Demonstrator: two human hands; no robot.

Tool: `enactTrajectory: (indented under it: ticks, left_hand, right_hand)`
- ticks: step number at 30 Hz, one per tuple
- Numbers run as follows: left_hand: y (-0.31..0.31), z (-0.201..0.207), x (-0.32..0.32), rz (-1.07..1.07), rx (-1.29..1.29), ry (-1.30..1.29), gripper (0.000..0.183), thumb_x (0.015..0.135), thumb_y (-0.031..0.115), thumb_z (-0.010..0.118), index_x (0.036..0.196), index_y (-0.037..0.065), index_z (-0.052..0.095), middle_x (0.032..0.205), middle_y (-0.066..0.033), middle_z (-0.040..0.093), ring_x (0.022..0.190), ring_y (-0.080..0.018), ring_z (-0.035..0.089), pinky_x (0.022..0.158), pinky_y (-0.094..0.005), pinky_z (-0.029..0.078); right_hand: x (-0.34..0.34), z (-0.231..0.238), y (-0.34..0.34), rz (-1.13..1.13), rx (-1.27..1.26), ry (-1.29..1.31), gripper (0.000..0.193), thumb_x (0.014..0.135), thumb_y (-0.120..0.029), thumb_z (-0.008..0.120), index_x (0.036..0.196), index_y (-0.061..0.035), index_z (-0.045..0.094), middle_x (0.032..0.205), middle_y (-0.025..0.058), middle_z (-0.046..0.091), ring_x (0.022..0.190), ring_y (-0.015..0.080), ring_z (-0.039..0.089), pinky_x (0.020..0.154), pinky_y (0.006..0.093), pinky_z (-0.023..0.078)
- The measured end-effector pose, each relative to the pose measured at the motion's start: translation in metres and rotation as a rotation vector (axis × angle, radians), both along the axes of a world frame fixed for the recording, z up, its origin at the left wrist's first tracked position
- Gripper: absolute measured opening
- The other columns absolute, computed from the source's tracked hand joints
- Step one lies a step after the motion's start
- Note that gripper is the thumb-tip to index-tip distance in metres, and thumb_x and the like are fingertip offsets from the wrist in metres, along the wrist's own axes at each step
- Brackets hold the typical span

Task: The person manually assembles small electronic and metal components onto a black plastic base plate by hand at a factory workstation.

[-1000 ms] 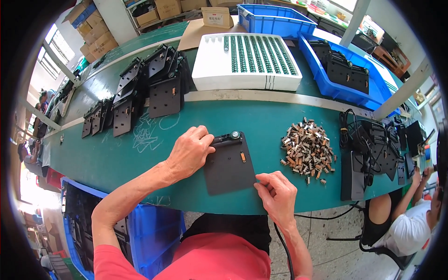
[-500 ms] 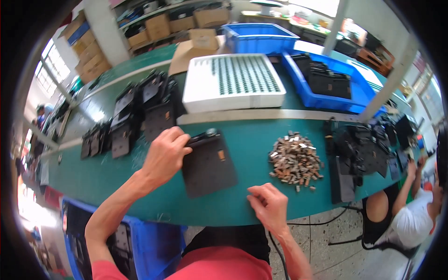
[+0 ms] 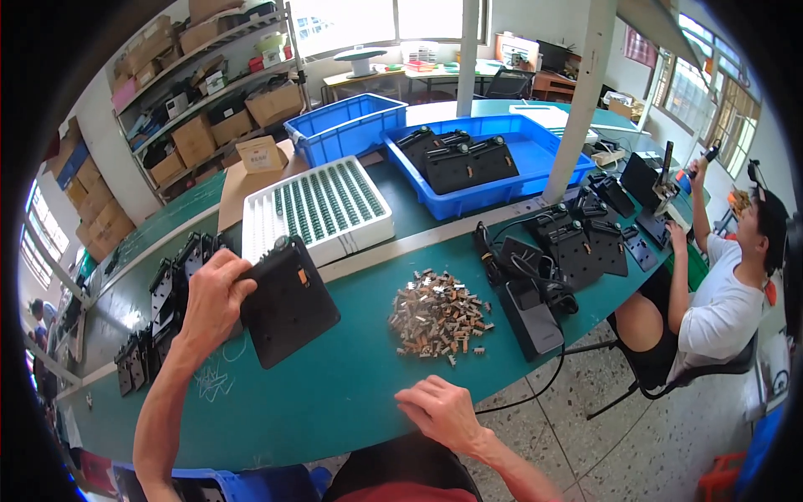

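Black plate (image 3: pixel 293 316), one, is edge-pinched by left hand (image 3: pixel 216 293), best held clear of parts pile (image 3: pixel 441 316); right hand (image 3: pixel 445 412) curled, fingertip closure unclear.

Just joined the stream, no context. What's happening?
A person's left hand grips a black plate by its upper left corner, over the green table. The right hand is loosely curled near the table's front edge, nothing visible in it, with a pile of small metal parts beyond. A co-worker sits at right.
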State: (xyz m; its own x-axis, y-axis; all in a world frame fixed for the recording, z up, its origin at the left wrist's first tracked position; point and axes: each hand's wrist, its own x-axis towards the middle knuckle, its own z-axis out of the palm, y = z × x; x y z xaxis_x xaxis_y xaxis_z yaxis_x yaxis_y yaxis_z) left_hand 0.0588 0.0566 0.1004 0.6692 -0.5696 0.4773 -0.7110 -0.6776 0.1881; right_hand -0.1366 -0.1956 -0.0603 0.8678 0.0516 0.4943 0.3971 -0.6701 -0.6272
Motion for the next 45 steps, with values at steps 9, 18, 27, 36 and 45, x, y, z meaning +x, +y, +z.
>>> enactTrajectory:
  ticks: [9,18,27,36,45]
  left_hand:
    - [-0.11,0.03,0.067,-0.061,0.013,-0.038,0.017,0.077,0.011,0.067,0.086,-0.003,0.066,0.081,-0.0158,0.059,0.07,-0.0306,0.058,0.065,-0.0397,0.044]
    - [-0.249,0.041,0.142,-0.139,0.056,-0.17,0.022,0.079,0.019,0.064,0.081,-0.003,0.065,0.082,-0.0208,0.059,0.08,-0.0373,0.059,0.072,-0.046,0.045]
    - [-0.36,0.025,0.184,-0.127,0.05,-0.228,0.025,0.08,0.019,0.066,0.081,-0.006,0.067,0.088,-0.024,0.064,0.088,-0.0398,0.063,0.078,-0.0468,0.049]
    - [-0.361,0.024,0.222,-0.069,0.007,-0.182,0.024,0.076,0.018,0.068,0.077,-0.006,0.067,0.084,-0.0278,0.064,0.085,-0.0426,0.064,0.074,-0.0478,0.051]
    - [-0.278,0.027,0.247,0.085,0.028,-0.102,0.023,0.079,0.024,0.07,0.081,0.001,0.071,0.085,-0.0249,0.067,0.084,-0.0405,0.066,0.074,-0.0468,0.05]
  right_hand:
    - [0.005,-0.015,-0.012,0.058,0.144,-0.003,0.014,0.079,-0.014,0.07,0.091,-0.0079,0.067,0.081,0.0035,0.064,0.078,0.0221,0.061,0.064,0.034,0.052]
    - [0.013,-0.02,-0.03,0.241,0.278,0.223,0.013,0.082,-0.017,0.067,0.091,-0.0101,0.062,0.083,0.0043,0.061,0.083,0.0247,0.061,0.067,0.0386,0.05]
    - [0.013,-0.023,-0.031,0.25,0.371,0.178,0.015,0.081,-0.012,0.069,0.093,-0.0076,0.06,0.082,0.0051,0.058,0.08,0.0247,0.059,0.068,0.0373,0.049]
    - [0.01,-0.017,-0.037,0.207,0.423,0.152,0.019,0.08,-0.011,0.07,0.097,-0.0059,0.063,0.083,0.0058,0.061,0.077,0.0244,0.06,0.066,0.0345,0.05]
    - [0.012,-0.006,-0.038,0.178,0.371,0.168,0.016,0.08,-0.009,0.071,0.094,-0.005,0.065,0.08,0.0065,0.062,0.074,0.025,0.06,0.065,0.0343,0.051]
